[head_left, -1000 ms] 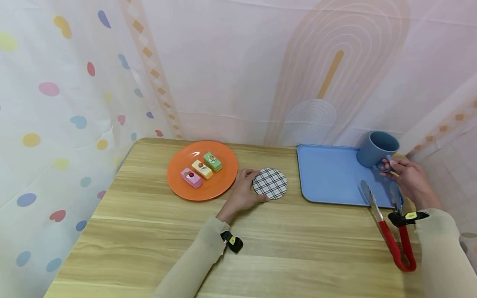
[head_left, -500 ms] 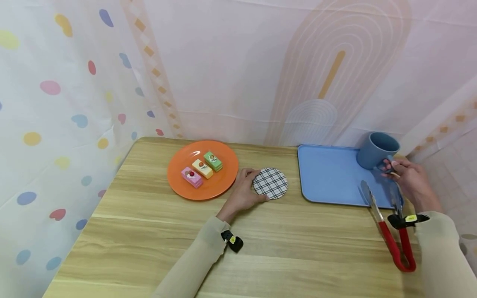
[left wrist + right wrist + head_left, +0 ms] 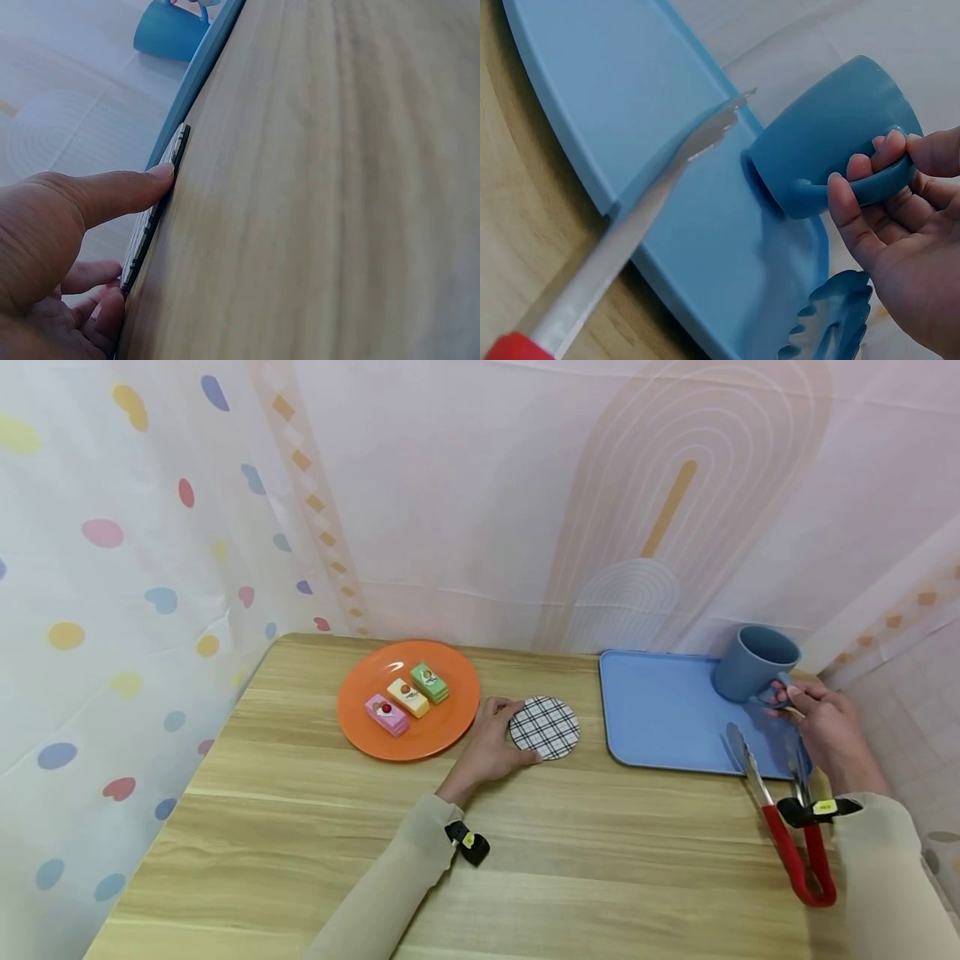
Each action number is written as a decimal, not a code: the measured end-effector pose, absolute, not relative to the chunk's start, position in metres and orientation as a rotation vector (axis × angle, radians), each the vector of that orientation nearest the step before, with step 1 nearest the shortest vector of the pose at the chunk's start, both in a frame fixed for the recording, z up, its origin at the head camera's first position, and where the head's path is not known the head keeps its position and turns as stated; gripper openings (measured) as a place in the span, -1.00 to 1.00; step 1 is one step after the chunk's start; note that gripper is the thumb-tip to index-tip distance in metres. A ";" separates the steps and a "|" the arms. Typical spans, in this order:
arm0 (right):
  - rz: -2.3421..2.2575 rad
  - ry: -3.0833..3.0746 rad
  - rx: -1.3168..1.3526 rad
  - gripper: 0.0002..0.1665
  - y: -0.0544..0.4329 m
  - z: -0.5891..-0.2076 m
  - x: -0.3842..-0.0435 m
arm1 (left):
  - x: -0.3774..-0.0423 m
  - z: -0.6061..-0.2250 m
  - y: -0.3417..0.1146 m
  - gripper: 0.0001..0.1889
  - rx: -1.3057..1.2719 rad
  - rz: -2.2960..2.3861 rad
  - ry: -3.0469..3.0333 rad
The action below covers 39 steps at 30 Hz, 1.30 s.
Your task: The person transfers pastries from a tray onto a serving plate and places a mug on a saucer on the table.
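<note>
A round coaster (image 3: 544, 727) with a black-and-white plaid face lies on the wooden table. My left hand (image 3: 487, 747) holds it by its left side, thumb at the near edge and fingers at the far edge; the left wrist view shows the coaster's thin dark rim (image 3: 154, 217) edge-on. At the tray's right end, a blue mug (image 3: 750, 668) stands upright. My right hand (image 3: 828, 722) grips its handle, the fingers curled through the loop and the thumb on top. In the right wrist view a dark shadow lines the mug's base (image 3: 769, 184), close over the tray.
The blue tray (image 3: 660, 710) lies at the back right. Red-handled tongs (image 3: 785, 850) rest spread across its front edge, partly under my right wrist. An orange plate (image 3: 450, 727) at left bears pink (image 3: 386, 714), cream and green toy cake slices. Patterned cloth hangs behind.
The mug has shifted slightly to the left with my right hand on its handle. My left hand and the coaster stay in place.
</note>
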State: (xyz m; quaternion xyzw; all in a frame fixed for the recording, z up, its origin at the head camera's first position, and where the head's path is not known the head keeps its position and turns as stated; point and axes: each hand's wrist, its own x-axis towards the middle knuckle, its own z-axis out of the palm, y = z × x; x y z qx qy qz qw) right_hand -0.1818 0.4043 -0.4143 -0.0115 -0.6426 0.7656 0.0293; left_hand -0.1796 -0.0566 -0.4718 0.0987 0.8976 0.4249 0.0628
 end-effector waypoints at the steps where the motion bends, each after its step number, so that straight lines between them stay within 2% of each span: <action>1: 2.361 -1.975 -0.030 -0.82 0.404 -0.414 -0.182 | -0.180 -0.472 -0.057 -0.05 0.297 1.282 2.714; 19: 2.389 -1.767 0.116 -0.84 0.371 -0.400 -0.170 | -0.180 -0.474 -0.057 -0.04 0.274 1.287 2.709; 39: 2.299 -1.801 0.188 -0.81 0.351 -0.404 -0.162 | -0.179 -0.473 -0.055 -0.05 0.279 1.292 2.715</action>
